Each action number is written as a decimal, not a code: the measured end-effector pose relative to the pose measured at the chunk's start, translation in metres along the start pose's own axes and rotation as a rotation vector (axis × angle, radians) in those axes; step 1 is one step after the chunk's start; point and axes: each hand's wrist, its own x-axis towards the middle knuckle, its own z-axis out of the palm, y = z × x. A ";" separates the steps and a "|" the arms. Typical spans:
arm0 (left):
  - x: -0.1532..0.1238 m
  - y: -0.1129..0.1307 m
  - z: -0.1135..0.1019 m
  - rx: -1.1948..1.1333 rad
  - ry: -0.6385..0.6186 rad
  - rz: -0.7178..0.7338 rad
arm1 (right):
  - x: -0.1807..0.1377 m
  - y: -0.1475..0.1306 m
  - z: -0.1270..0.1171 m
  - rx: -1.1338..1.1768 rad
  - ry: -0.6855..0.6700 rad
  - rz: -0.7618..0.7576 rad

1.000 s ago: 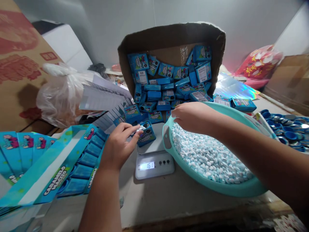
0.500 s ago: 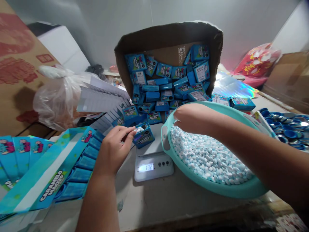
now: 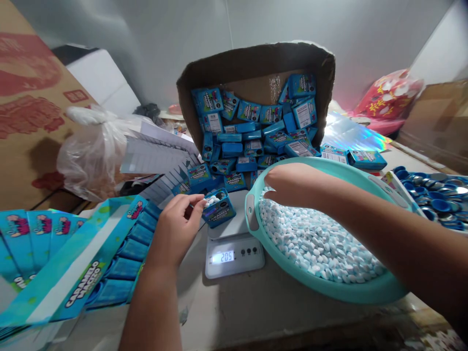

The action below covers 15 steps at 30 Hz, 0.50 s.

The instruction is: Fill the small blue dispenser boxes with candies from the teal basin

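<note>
1. Candy box sits open on the scale at the surface's middle; left hand pinches its left edge.
2. Right hand, curled downward over the candies in the basin, hides its fingertips; its grip is unclear.

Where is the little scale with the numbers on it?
In the head view the scale sits low in the middle of the table, just left of the teal basin of candies, with a small blue candy box standing on it.
</note>
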 end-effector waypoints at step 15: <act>-0.001 -0.002 -0.001 -0.108 -0.072 -0.151 | 0.002 -0.005 0.006 0.008 -0.130 -0.046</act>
